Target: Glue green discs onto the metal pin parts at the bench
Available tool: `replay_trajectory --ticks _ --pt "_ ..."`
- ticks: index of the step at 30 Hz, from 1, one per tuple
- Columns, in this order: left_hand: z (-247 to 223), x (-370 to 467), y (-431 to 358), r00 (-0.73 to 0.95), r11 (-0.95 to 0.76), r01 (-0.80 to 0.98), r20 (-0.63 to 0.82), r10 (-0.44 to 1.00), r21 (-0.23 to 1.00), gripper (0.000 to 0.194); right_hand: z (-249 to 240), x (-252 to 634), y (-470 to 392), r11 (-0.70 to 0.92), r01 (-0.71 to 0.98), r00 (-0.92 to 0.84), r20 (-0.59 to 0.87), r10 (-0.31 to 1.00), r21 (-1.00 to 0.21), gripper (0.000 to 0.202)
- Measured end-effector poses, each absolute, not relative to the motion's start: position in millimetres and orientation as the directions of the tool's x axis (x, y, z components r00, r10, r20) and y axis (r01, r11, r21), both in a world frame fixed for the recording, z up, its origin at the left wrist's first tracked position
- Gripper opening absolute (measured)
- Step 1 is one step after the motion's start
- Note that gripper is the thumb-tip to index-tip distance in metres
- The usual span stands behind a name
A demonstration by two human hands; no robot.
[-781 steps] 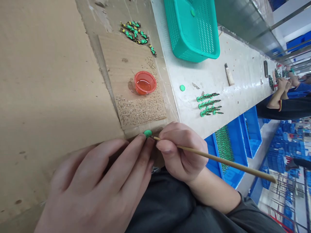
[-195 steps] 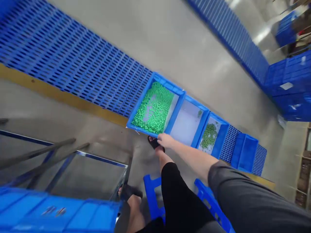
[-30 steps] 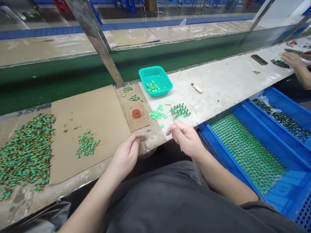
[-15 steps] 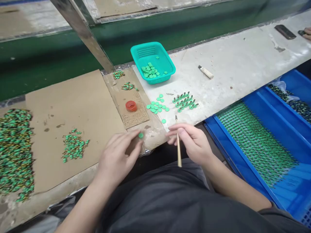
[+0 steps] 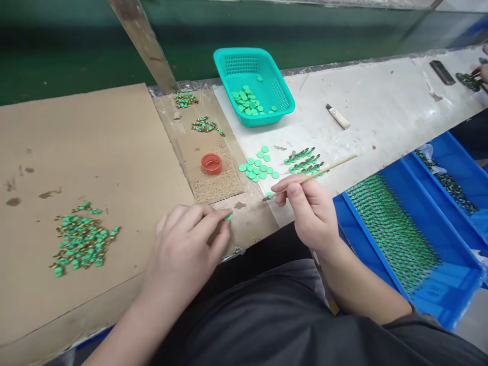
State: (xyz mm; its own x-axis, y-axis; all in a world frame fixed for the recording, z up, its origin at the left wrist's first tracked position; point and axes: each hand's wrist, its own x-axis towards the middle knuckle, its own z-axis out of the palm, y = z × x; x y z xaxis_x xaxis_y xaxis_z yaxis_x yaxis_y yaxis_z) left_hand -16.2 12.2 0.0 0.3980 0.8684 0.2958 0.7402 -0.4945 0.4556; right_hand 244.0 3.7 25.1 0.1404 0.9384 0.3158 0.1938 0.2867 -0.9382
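At the table's front edge, my left hand (image 5: pixel 190 241) is closed with its fingertips on a small green disc (image 5: pixel 229 217), partly hidden by the fingers. My right hand (image 5: pixel 314 211) grips a thin paintbrush (image 5: pixel 335 165), its dark tip pointing left towards that disc and its handle slanting up to the right. Another green disc (image 5: pixel 268 195) lies just behind the brush tip. Loose green discs (image 5: pixel 257 169) are grouped farther back. Beside them stand rows of green discs with dark pieces on them (image 5: pixel 305 158). A small red cap (image 5: pixel 211 163) sits on a cardboard strip.
A turquoise basket (image 5: pixel 256 121) holds more discs. Small green-and-gold pieces (image 5: pixel 82 239) lie heaped on the left cardboard (image 5: pixel 114 152). A short pale-handled tool (image 5: pixel 338 117) rests behind. Blue trays (image 5: pixel 423 274) stand at right. Another person's hand (image 5: pixel 484 71) shows far right.
My left fingers have closed on the green disc, which was showing between them. The paintbrush has swung from near upright to slanted, its tip now towards the left hand. The view has shifted.
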Motion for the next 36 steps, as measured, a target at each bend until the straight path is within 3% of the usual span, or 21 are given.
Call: replay_trajectory --ticks 3,10,14,17,20,27,32,36 --pt "2.8 -16.5 9.8 0.352 -0.460 0.798 0.318 0.880 0.391 0.028 25.1 236.5 15.2 0.302 0.152 0.108 0.320 0.941 -0.941 0.026" --pt "2.9 -22.1 15.4 0.416 -0.531 0.745 0.340 0.843 0.405 0.022 25.7 222.4 44.6 0.365 0.135 0.070 0.376 0.924 -0.921 0.006" --pt "-1.9 -21.8 10.9 0.349 -0.487 0.763 0.364 0.864 0.424 0.017 35.9 208.4 71.0 0.410 0.243 0.084 0.440 0.894 -0.879 0.011" --pt "-1.8 -25.7 6.6 0.417 -0.581 0.692 0.419 0.807 0.429 0.024 48.1 194.2 95.6 0.437 0.266 0.030 0.461 0.887 -0.859 0.017" --pt "-3.5 -30.1 5.8 0.511 -0.682 0.651 0.471 0.719 0.333 0.026 50.3 183.5 114.3 0.502 0.255 -0.038 0.510 0.859 -0.827 0.023" --pt "-18.8 -30.8 4.6 0.550 -0.728 0.660 0.540 0.637 0.186 0.033 25.7 187.6 117.2 0.563 0.477 -0.116 0.586 0.802 -0.675 0.023" --pt "-31.9 -38.1 4.5 0.549 -0.750 0.648 0.603 0.579 0.131 0.027 25.7 187.5 116.4 0.564 0.524 -0.219 0.539 0.814 -0.638 0.028" --pt "-51.9 -51.5 8.9 0.631 -0.850 0.527 0.664 0.402 0.013 0.032 25.4 183.3 116.3 0.560 0.572 -0.247 0.525 0.814 -0.600 0.028"
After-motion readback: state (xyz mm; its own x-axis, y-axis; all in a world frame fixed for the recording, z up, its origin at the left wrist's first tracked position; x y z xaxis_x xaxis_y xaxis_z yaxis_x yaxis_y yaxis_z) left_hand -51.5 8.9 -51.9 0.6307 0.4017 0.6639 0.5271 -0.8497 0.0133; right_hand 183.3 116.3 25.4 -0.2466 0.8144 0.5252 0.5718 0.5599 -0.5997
